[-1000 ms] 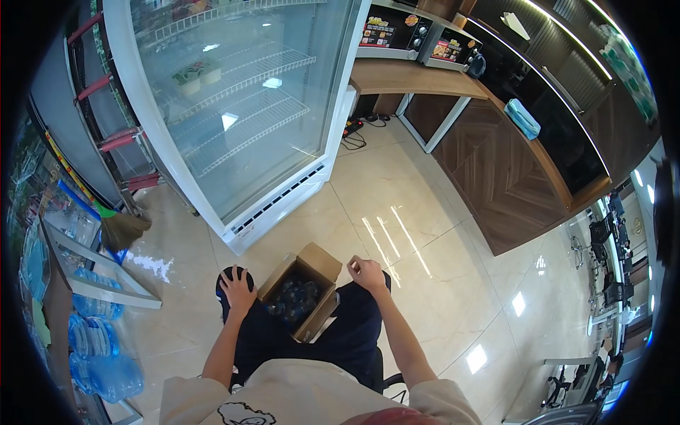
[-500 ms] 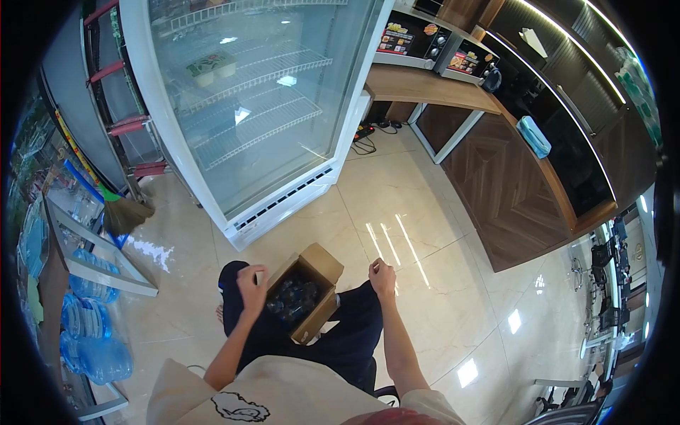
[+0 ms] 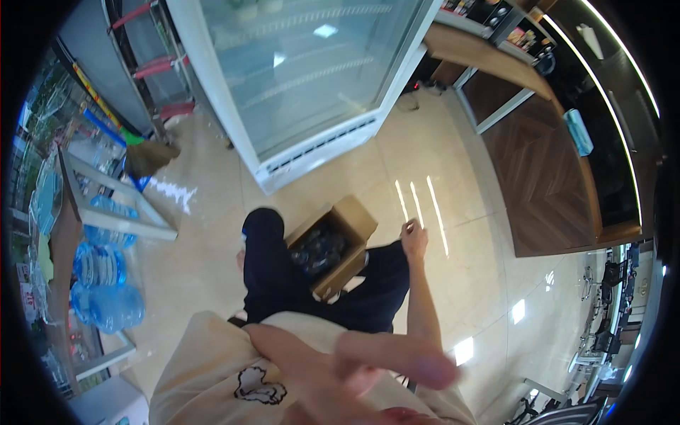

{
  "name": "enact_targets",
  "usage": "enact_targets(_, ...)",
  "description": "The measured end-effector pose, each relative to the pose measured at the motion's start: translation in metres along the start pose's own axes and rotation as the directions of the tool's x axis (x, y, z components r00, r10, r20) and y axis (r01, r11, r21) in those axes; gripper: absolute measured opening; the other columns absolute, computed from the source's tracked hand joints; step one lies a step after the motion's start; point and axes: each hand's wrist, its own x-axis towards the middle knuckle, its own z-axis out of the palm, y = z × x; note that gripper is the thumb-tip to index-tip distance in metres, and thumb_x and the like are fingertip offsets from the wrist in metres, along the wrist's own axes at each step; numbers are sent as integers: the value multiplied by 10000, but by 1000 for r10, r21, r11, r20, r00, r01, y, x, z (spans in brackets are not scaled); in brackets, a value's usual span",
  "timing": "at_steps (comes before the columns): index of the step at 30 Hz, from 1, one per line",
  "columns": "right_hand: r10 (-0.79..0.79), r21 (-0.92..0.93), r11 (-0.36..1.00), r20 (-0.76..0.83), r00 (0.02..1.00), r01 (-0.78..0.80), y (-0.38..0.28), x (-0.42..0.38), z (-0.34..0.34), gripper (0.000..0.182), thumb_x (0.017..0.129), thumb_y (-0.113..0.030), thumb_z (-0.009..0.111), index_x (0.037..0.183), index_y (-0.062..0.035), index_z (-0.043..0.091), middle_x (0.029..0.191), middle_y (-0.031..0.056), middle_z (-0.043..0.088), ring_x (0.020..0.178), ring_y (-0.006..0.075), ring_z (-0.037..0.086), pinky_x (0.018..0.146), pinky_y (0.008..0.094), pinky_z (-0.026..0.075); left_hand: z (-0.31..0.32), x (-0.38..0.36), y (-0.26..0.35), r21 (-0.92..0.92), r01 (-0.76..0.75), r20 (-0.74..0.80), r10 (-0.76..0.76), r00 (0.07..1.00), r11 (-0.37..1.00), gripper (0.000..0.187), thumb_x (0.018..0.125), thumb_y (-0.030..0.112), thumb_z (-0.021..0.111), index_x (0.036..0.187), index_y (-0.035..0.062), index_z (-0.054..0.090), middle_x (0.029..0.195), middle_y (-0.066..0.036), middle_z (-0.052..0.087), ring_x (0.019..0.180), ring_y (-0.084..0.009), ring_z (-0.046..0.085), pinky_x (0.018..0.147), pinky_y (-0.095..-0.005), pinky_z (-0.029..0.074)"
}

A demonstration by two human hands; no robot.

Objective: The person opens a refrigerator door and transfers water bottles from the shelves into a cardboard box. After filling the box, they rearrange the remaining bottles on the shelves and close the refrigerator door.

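Observation:
My left hand (image 3: 354, 372) is raised close to the camera in front of the beige shirt (image 3: 202, 372), smeared by motion. One of its fingers stretches out to the right, and I see nothing held in it. My right hand (image 3: 414, 239) is beside my right knee, its fingers curled together; what they hold, if anything, is too small to make out. Between my legs stands an open cardboard box (image 3: 345, 274) with its flap (image 3: 355, 216) folded outward. Dark, shiny items (image 3: 319, 249), possibly wrapped in clear plastic, lie inside it. Neither hand touches the box.
A glass-door display fridge (image 3: 312, 92) stands ahead, with a ladder (image 3: 157, 67) to its left. Large blue water bottles (image 3: 113, 304) and a broom (image 3: 150, 157) are at the left. A wooden counter (image 3: 545, 170) with a blue cloth (image 3: 578, 132) on it curves along the right.
My left hand has left the box's left side and come up close to the camera. The right hand stays by the knee, fingers still curled. The view has tilted, shifting the scene.

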Motion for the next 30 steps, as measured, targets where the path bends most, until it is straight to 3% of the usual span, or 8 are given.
enact_targets(3,-3,28,1000,32,999,2,7,3,2,147,918,-201,667,879,-60,679,737,161,722,708,367,714,684,467,569,10,1,8,-197,186,-94,-207,974,963,68,965,132,615,994,116,674,993,-70,645,941,-241,600,810,-390,518)
enact_targets(8,2,22,1000,73,997,-3,-2,4,-4,149,931,-200,662,888,-59,685,746,136,743,722,334,735,693,442,576,16,3,11,-342,287,-138,-350,927,895,87,978,166,603,1028,130,665,1033,-64,623,982,-240,580,821,-396,515)
enact_targets(20,6,21,1000,52,999,-7,2,8,4,133,912,-199,683,888,-68,688,751,148,734,725,353,727,688,456,573,8,9,9,-418,304,-184,-408,894,856,148,1008,247,574,1111,165,642,1128,-50,570,1082,-237,534,848,-408,508)
enact_targets(23,-20,19,1000,36,999,19,4,9,7,141,925,-189,680,880,-56,690,706,117,739,670,288,735,674,400,570,3,8,13,-414,325,-195,-432,881,850,164,1016,267,567,1131,173,636,1152,-46,557,1107,-236,522,855,-412,506)
enact_targets(30,11,21,1000,62,998,-12,2,7,6,149,924,-196,667,878,-56,694,692,107,734,660,272,730,680,396,567,4,9,23,-410,392,-225,-508,831,823,203,1034,315,550,1179,194,623,1208,-38,527,1165,-235,495,870,-419,502)
